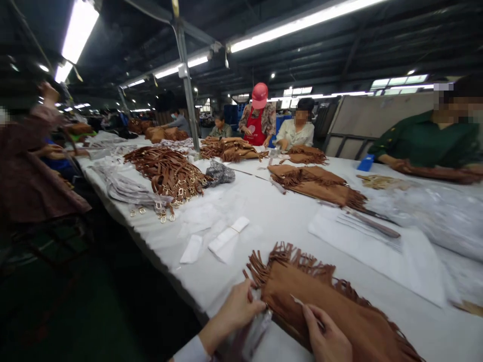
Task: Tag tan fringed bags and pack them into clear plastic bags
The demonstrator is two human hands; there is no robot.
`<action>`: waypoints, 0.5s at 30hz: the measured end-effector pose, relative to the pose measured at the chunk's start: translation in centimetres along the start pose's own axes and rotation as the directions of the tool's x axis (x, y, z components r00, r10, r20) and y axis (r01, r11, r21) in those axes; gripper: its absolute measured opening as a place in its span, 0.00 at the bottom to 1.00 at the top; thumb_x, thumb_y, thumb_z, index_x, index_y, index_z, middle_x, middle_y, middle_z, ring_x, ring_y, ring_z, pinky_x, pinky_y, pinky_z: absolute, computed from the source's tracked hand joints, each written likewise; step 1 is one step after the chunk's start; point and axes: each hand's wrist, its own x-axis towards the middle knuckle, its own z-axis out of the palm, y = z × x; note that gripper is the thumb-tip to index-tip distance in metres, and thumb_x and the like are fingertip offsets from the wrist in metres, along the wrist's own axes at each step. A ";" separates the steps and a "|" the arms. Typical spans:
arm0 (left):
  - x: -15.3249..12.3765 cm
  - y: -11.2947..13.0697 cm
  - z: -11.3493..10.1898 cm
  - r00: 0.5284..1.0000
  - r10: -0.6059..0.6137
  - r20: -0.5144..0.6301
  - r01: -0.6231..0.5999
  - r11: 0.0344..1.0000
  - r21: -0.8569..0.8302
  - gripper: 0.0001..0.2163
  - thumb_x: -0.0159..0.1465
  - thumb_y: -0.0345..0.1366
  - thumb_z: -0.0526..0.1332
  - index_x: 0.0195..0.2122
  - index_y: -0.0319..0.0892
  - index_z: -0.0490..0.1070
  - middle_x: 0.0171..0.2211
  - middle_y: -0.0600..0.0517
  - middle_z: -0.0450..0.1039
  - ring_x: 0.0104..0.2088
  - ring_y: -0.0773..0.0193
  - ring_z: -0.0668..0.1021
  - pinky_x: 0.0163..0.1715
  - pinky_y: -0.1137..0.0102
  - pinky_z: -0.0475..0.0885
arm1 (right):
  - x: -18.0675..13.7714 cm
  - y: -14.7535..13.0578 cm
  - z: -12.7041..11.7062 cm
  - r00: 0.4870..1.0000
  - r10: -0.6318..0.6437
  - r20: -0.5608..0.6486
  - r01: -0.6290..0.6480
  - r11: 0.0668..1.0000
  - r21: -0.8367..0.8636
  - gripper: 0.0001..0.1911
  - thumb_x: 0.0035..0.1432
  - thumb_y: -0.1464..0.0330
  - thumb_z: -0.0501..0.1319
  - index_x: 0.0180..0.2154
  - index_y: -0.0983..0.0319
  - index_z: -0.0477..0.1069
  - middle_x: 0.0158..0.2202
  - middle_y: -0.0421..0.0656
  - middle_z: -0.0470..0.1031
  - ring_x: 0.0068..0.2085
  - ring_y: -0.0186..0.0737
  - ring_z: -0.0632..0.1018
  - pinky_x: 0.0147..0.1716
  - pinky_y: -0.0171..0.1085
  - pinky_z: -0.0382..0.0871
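A brown suede piece with fringed edges (339,311) lies on the white table (264,216) right in front of me. My left hand (236,309) is closed in a pinch at its near left corner, beside the fringe and a clear plastic wrapper (258,329). My right hand (326,337) rests on the suede with its fingers pressed together on a thin light sliver; I cannot name it.
White paper slips (228,241) lie ahead to the left. A heap of brown straps with metal buckles (169,173), more fringed brown pieces (317,183), plastic bags (433,213) and a white sheet (377,251) cover the table. Other people sit or stand along both sides.
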 end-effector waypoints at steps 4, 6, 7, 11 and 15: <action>-0.1 0.3 0.3 0.998 -0.010 0.066 0.012 0.999 -0.044 0.05 0.50 0.31 0.62 0.29 0.42 0.68 0.25 0.57 0.66 0.28 0.66 0.68 0.30 0.70 0.58 | -1.2 -3.5 0.6 0.993 -0.095 0.073 0.085 0.988 0.128 0.24 0.51 0.47 0.57 0.30 0.61 0.76 0.30 0.45 0.80 0.32 0.44 0.78 0.35 0.37 0.71; 0.1 0.3 0.2 0.997 -0.032 0.077 0.040 0.994 -0.103 0.06 0.50 0.32 0.63 0.28 0.42 0.66 0.25 0.57 0.67 0.29 0.66 0.69 0.30 0.71 0.59 | -1.3 -4.2 1.4 0.985 -0.108 0.134 0.085 0.982 0.170 0.24 0.53 0.48 0.57 0.31 0.62 0.76 0.30 0.45 0.79 0.32 0.43 0.78 0.34 0.37 0.70; 0.2 0.3 0.2 0.995 -0.053 0.088 0.065 0.988 -0.140 0.07 0.51 0.34 0.63 0.28 0.42 0.65 0.25 0.57 0.67 0.29 0.66 0.69 0.29 0.71 0.59 | -1.2 -4.2 1.8 0.982 -0.108 0.153 0.080 0.980 0.182 0.24 0.53 0.48 0.57 0.31 0.62 0.76 0.30 0.45 0.79 0.32 0.43 0.78 0.34 0.37 0.69; 0.6 0.2 0.4 0.970 -0.171 0.175 0.219 0.926 -0.306 0.15 0.57 0.50 0.57 0.34 0.43 0.63 0.23 0.56 0.70 0.21 0.68 0.71 0.21 0.74 0.59 | -0.9 -3.5 2.7 0.981 -0.107 0.163 0.073 0.977 0.202 0.24 0.53 0.49 0.58 0.32 0.64 0.76 0.30 0.47 0.79 0.32 0.44 0.77 0.33 0.38 0.69; 1.6 -0.1 0.6 0.946 -0.231 0.227 0.307 0.862 -0.403 0.24 0.57 0.60 0.52 0.30 0.40 0.66 0.18 0.55 0.69 0.13 0.73 0.64 0.14 0.75 0.54 | -0.8 -3.4 2.5 0.977 -0.087 0.195 0.044 0.975 0.218 0.24 0.52 0.49 0.60 0.31 0.65 0.77 0.29 0.47 0.79 0.31 0.44 0.77 0.32 0.38 0.68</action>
